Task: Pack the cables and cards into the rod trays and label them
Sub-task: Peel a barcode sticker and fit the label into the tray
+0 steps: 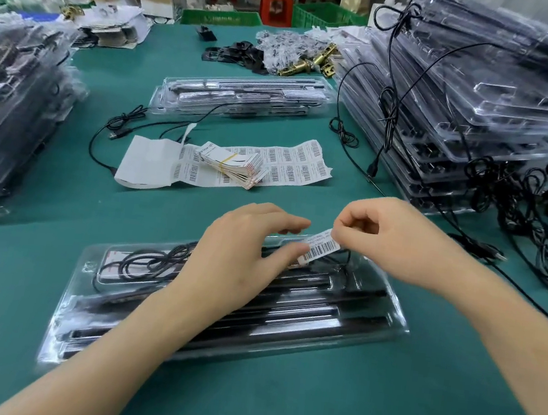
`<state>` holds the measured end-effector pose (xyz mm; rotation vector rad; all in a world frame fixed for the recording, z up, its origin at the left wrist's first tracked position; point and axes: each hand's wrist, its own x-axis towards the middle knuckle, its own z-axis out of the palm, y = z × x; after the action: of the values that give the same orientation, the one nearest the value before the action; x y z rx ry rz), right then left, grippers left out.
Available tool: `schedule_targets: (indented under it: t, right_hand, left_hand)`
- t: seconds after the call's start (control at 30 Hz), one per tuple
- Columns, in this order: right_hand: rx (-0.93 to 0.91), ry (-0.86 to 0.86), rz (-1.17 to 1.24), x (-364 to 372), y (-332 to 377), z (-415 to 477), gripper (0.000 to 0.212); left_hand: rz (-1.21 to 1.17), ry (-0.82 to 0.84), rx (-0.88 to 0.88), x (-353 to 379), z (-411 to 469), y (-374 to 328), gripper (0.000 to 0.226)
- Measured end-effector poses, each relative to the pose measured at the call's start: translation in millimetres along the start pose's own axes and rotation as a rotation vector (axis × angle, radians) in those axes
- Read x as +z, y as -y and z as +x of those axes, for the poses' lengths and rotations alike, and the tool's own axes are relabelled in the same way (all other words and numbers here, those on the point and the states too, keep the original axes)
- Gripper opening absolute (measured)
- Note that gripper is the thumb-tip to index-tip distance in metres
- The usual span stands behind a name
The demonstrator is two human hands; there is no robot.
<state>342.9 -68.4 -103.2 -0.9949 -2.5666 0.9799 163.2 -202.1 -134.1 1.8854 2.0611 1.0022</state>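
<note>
A clear plastic rod tray (336,332) lies in front of me on the green table, holding black rods, a coiled black cable (141,261) and a white card under the coil. My right hand (396,243) pinches a white barcode label (321,249) above the tray's far edge. My left hand (246,255) rests on the tray, its thumb and fingertips at the label's lower end. Farther back lie a sheet of barcode labels (291,166) and a banded stack of cards (233,164).
A second filled tray (244,97) sits mid-table with a loose cable (120,126) trailing from it. Tall tray stacks stand at right (485,105) and left (4,112). Tangled black cables (525,203) lie at right. Brass parts (311,63) and clutter sit at the back.
</note>
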Motion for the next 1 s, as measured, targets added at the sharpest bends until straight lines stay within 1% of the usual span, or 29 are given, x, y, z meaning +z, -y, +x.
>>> schedule_targets:
  t: [0.1,0.2,0.27,0.33,0.47,0.53,0.57,0.63,0.67,0.7,0.73,0.8,0.87,0.93,1.0]
  right_hand:
    - [-0.21,0.094,-0.135,-17.4,22.1,-0.7,0.012]
    - [-0.326,0.155,-0.284,-26.6,41.4,0.6,0.012]
    - [-0.345,0.17,-0.319,-28.9,49.4,1.7,0.015]
    - [-0.339,0.168,-0.304,-29.0,51.7,3.0,0.015]
    - [-0.326,0.186,-0.268,-25.1,47.6,5.0,0.01]
    - [-0.302,0.161,-0.221,-22.6,42.4,4.7,0.009]
    - [-0.286,0.106,-0.168,-20.3,38.6,4.3,0.008]
    - [-0.216,-0.07,-0.012,-12.4,30.0,1.9,0.007]
    - [-0.15,-0.133,0.07,-7.2,25.5,-0.2,0.01]
    - [-0.065,-0.143,0.161,-1.2,21.9,-3.5,0.016]
    - [0.031,-0.101,0.264,5.4,19.1,-7.4,0.023]
    - [0.202,0.043,0.482,18.9,17.1,-15.7,0.031]
    - [0.282,0.133,0.679,29.5,17.4,-20.8,0.032]
    - [0.316,0.145,0.879,37.6,17.7,-22.6,0.029]
    - [0.357,0.1,1.027,42.7,17.3,-22.0,0.021]
  left_hand:
    - [-0.153,-0.068,-0.014,-6.2,3.5,-6.3,0.019]
    - [-0.3,-0.049,-0.056,-16.2,5.8,-10.4,0.008]
    - [-0.387,-0.017,-0.076,-22.5,6.8,-10.0,0.006]
    - [-0.455,0.018,-0.094,-26.6,8.3,-7.9,0.003]
    - [-0.475,0.106,-0.126,-27.0,8.9,-2.4,0.006]
    - [-0.491,0.12,-0.146,-24.9,8.4,-0.3,0.006]
    - [-0.513,0.105,-0.167,-23.4,8.3,0.5,0.006]
    - [-0.599,0.034,-0.24,-20.3,7.9,1.8,0.007]
    - [-0.657,-0.014,-0.282,-18.7,7.7,2.1,0.008]
    - [-0.708,-0.06,-0.317,-17.1,7.5,1.8,0.01]
    - [-0.747,-0.101,-0.34,-15.4,7.4,1.1,0.012]
    - [-0.797,-0.161,-0.358,-11.8,6.6,-1.7,0.013]
    - [-0.821,-0.195,-0.361,-7.9,5.5,-4.3,0.011]
    - [-0.822,-0.2,-0.359,-4.6,4.3,-6.6,0.008]
    - [-0.808,-0.198,-0.348,-2.1,2.8,-8.2,0.007]
